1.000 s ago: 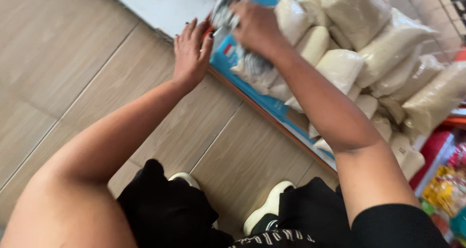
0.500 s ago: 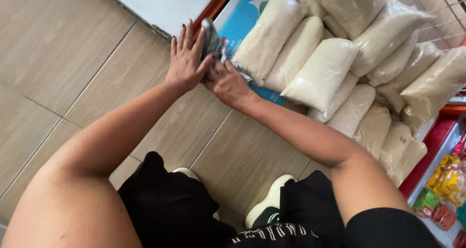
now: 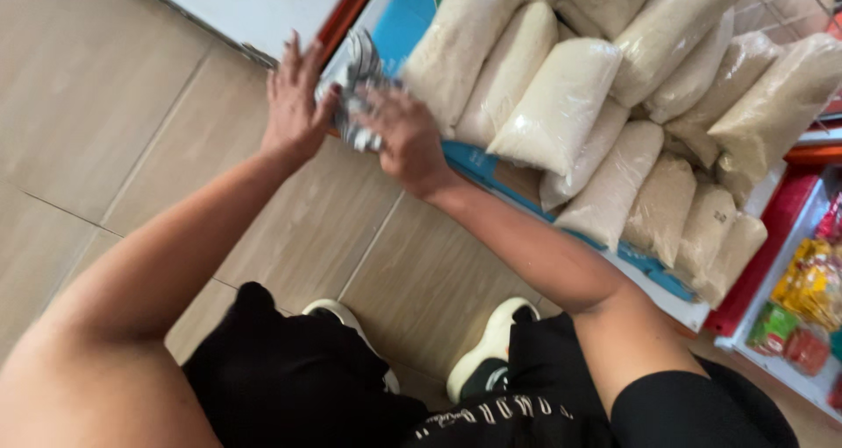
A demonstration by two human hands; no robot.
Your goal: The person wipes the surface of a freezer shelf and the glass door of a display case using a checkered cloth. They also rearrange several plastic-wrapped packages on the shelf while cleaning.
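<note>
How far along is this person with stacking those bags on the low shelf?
Much looks done: many clear bags of pale grain already lie piled on the blue shelf board. In hand now: the left hand and right hand press a silvery packet at the shelf's edge. What is left: setting that packet in place; I cannot see any further stock waiting.

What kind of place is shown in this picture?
Probably a small grocery shop. Clear bags of pale grain lie stacked on a low blue shelf, and colourful packaged goods fill a red rack beside it. Both hands press a silvery packet.
</note>
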